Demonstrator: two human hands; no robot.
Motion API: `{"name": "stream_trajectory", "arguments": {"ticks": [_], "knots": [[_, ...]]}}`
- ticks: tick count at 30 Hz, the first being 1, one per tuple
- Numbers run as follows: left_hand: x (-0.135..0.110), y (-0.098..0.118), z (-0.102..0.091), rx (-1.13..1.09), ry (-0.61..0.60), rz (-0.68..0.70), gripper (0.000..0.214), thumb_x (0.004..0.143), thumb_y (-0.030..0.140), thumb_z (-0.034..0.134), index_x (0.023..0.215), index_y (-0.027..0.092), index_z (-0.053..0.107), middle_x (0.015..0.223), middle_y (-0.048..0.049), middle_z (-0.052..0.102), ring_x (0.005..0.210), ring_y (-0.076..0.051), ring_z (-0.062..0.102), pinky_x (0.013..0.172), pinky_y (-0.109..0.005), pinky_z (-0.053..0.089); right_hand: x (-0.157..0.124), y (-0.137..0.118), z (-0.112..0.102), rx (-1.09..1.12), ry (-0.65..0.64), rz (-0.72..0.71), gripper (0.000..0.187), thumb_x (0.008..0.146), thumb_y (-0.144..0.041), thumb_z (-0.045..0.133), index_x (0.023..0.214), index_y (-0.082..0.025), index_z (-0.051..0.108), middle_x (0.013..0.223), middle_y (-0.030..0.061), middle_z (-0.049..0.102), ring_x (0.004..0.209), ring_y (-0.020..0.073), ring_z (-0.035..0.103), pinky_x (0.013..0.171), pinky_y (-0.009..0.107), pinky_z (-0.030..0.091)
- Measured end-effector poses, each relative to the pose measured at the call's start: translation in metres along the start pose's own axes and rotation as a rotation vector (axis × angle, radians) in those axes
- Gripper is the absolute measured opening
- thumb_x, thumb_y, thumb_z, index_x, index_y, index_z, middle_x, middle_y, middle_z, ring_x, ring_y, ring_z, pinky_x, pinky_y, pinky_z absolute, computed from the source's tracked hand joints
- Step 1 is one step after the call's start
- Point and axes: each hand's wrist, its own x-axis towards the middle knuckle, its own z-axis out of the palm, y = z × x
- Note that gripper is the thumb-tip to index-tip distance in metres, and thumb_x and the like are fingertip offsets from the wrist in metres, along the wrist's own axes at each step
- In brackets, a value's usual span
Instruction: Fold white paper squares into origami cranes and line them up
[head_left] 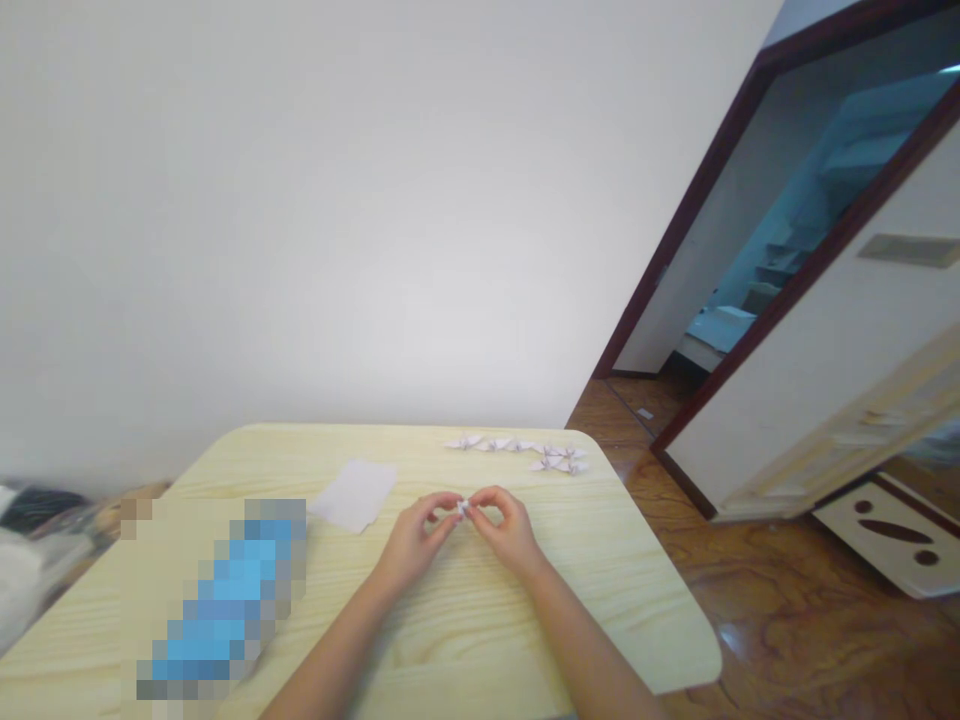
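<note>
Head view showed the folded paper piece (463,508) midway between left hand (412,542) and right hand (514,535), fingertips pinching it, long axis unclear.

The left hand (414,535) and the right hand (511,528) pinch a small folded white paper (463,509) over the pale table (450,640). White paper sheets (356,495) lie to their left; folded white pieces (514,446) line the table's far right (a few sit slightly nearer). A pixelated blue thing (240,590) is near left. Beyond, a white wall (337,200); right, an open doorway (772,220).
</note>
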Motion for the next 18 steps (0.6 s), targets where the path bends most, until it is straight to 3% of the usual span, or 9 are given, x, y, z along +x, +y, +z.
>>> {"name": "stream_trajectory", "arguments": {"ticks": [4,7,14,18], "knots": [[0.001,0.001,0.000,-0.041,0.054,-0.052,0.021,0.072,0.034,0.058,0.087,0.019,0.057,0.085,-0.0035,0.065,0.078,-0.017,0.060,0.066,-0.029,0.047,0.000,0.000,0.001,0.047,0.003,0.038,0.011,0.074,-0.028,0.058,0.076,-0.017,0.059,0.074,0.0038,0.062,0.073,0.0153,0.058,0.070,0.029,0.048],[0.002,0.001,0.000,-0.032,0.042,-0.012,0.015,0.074,0.033,0.056,0.078,0.019,0.057,0.085,-0.0044,0.063,0.082,-0.017,0.058,0.067,-0.028,0.047,-0.001,0.002,0.003,0.093,0.000,0.053,0.011,0.074,-0.028,0.058,0.076,-0.017,0.058,0.073,0.0035,0.062,0.072,0.0147,0.058,0.070,0.028,0.048],[0.000,0.004,0.000,0.081,0.079,0.092,0.011,0.074,0.028,0.054,0.076,0.021,0.062,0.103,-0.0069,0.060,0.099,-0.021,0.052,0.089,-0.039,0.039,0.000,-0.003,0.002,0.047,0.007,0.037,0.008,0.073,-0.025,0.058,0.075,-0.017,0.059,0.074,0.0036,0.063,0.072,0.0154,0.058,0.071,0.029,0.047],[-0.001,0.006,0.000,0.047,0.074,0.128,0.009,0.075,0.026,0.053,0.076,0.021,0.061,0.101,-0.0065,0.062,0.098,-0.020,0.053,0.089,-0.039,0.040,0.001,-0.008,-0.001,0.037,-0.002,-0.006,0.005,0.072,-0.023,0.058,0.073,-0.018,0.059,0.074,0.0031,0.062,0.074,0.0156,0.057,0.072,0.029,0.046]]}}
